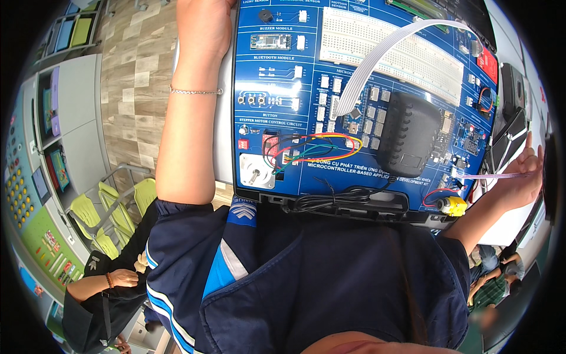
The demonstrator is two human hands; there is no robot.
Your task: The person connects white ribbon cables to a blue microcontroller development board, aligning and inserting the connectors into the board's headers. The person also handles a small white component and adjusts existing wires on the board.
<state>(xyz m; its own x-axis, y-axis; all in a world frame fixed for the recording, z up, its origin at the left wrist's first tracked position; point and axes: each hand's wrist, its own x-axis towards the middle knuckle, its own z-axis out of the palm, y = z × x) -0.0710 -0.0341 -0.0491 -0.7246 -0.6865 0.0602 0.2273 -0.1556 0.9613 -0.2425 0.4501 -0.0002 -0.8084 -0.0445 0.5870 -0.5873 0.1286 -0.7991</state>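
A blue electronics trainer board (250,76) lies in a black case right before me. My right hand (522,177) is off its right side, fingers closed on a thin purple ribbon cable (489,176) that runs to the board's lower right. My left hand (203,17) reaches past the board's upper left; its fingers are cut off by the upper edge. A grey ribbon cable (361,74) arches over the white breadboard (407,68). On the board rests a black power adapter (410,133). Coloured wires (330,141) loop near the stepper motor (254,171).
Along the case's front edge lies a bundled black cord (330,202), with a yellow gear motor (451,206) farther right. Black devices (512,88) stand beyond the board's right side. At left are green chairs (115,206) and another person's hand (124,278). More people sit lower right.
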